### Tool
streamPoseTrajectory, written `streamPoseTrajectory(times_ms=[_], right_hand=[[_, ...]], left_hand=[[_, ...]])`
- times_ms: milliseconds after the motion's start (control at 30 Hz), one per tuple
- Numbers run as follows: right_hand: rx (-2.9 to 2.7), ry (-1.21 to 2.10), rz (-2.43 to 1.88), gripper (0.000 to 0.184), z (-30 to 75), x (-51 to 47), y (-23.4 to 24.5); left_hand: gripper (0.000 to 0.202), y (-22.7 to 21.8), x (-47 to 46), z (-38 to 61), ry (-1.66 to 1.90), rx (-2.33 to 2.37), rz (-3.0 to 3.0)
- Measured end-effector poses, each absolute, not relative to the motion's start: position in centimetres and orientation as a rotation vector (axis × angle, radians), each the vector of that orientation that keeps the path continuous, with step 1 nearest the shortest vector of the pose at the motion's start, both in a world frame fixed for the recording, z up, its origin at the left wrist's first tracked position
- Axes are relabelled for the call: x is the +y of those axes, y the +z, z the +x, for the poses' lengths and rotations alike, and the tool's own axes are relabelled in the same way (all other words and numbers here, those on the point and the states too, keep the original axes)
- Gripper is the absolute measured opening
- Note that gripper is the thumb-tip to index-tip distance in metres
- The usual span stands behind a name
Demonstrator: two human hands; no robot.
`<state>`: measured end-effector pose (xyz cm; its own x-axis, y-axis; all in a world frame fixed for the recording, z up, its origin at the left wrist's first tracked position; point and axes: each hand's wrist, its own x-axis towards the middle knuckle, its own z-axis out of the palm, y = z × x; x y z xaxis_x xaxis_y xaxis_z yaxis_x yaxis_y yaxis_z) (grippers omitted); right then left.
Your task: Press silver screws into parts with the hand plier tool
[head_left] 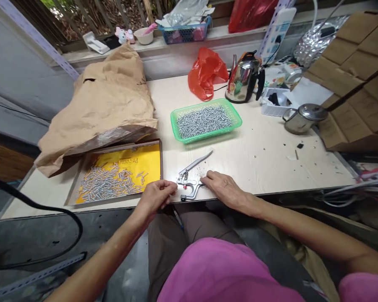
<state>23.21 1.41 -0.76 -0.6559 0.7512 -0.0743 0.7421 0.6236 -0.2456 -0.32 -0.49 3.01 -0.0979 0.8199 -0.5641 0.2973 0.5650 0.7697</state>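
A pair of silver snap pliers [193, 189], with a spring and a small red piece at the jaw, lies at the table's front edge. Its upper handle stands away from the lower one. Curled over the lower handle is my right hand [224, 188], whose fingers hide the handle's end. My left hand [159, 193] is pinched closed just left of the jaw. Whatever sits between its fingertips is too small to make out. Left of that hand, a shallow tray [161, 161] with a yellow bottom holds many loose screws [105, 182].
Behind the pliers stands a green basket [175, 133] full of small metal pieces. A brown paper bag [107, 92] overhangs the tray. Farther back are a red plastic bag [206, 73] and a kettle [244, 79]. A metal cup [304, 119] and cardboard boxes [353, 105] stand right.
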Motion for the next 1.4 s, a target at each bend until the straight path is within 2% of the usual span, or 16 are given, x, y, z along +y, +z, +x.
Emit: streamPoseTrajectory(times_ms=[367, 633, 933, 1233, 1333, 1367, 1400], right_hand=[[-2.739, 0.320, -1.231, 0.020, 23.5, 1.1, -1.8], [-2.807, 0.423, -1.319, 0.025, 23.1, 1.3, 0.2], [-2.797, 0.403, -1.280, 0.025, 23.3, 1.3, -0.6], [-2.797, 0.378, -1.264, 0.023, 23.2, 1.0, -0.8], [-2.778, 0.452, -1.251, 0.016, 23.7, 1.8, -0.3], [-2.766, 0.462, -1.245, 0.017, 23.9, 2.4, -0.1], [-2.754, 0.454, -1.244, 0.025, 24.2, 3.1, 0.0]], left_hand=[[0.034, -0.3, 0.1, 0.9, 0.356, 1.597, 0.728], [0.030, 0.2, 1.7, 0.7, 0.184, 1.579, 0.898], [0.029, 0.6, 1.4, 1.2, 0.123, 1.647, 0.946], [0.027, 0.0, 1.3, 1.0, 0.089, 1.644, 1.052], [0.029, -0.3, 1.5, 0.8, 0.055, 1.617, 1.076], [0.030, -0.3, 1.5, 0.7, 0.052, 1.618, 1.082], [0.030, -0.3, 1.5, 0.7, 0.052, 1.618, 1.083]])
